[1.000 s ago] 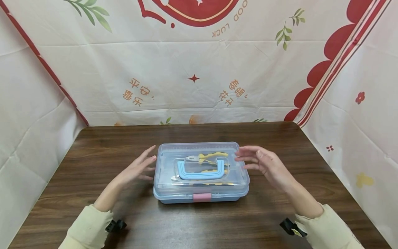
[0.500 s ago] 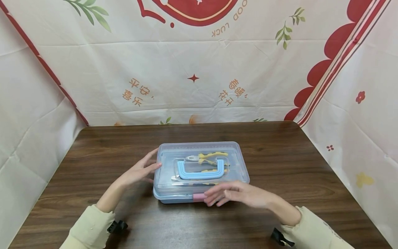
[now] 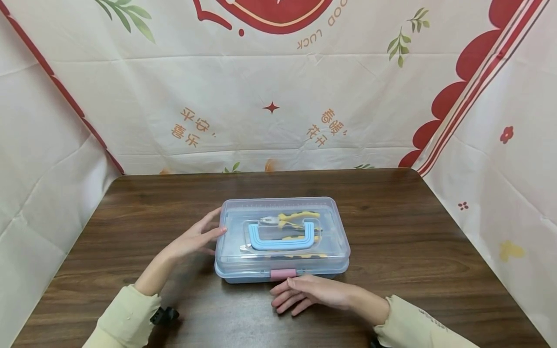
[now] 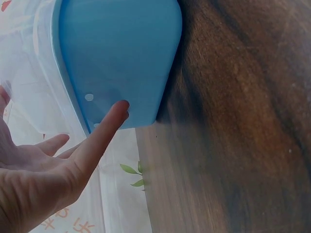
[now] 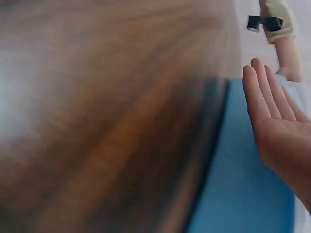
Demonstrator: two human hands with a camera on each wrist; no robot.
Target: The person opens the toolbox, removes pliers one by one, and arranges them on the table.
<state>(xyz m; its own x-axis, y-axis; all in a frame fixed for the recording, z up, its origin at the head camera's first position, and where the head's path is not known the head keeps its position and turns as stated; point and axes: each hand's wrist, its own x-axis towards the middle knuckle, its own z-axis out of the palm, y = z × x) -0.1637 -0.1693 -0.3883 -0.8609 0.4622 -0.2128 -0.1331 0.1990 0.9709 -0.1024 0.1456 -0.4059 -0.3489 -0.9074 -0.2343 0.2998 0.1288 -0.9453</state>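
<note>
A blue plastic toolbox [image 3: 283,239] with a clear lid sits closed on the table. Its light blue handle [image 3: 282,244] lies folded on the lid, and a pink latch [image 3: 283,274] marks the front edge. Through the lid show pliers [image 3: 296,218] with yellow grips and other yellow-handled tools. My left hand [image 3: 193,240] rests at the box's left end, thumb on the lid's edge; in the left wrist view one finger reaches along the blue end wall [image 4: 121,53]. My right hand [image 3: 315,291], fingers relaxed, is just in front of the box below the latch.
The brown wooden table [image 3: 391,208] reaches back to a white printed cloth [image 3: 270,82] hung behind and along both sides. A black wrist camera [image 3: 164,316] hangs by the left sleeve.
My left hand has closed in on the toolbox's left end and touches it. My right hand has moved from the right end round to the front, below the latch. The box has stayed put.
</note>
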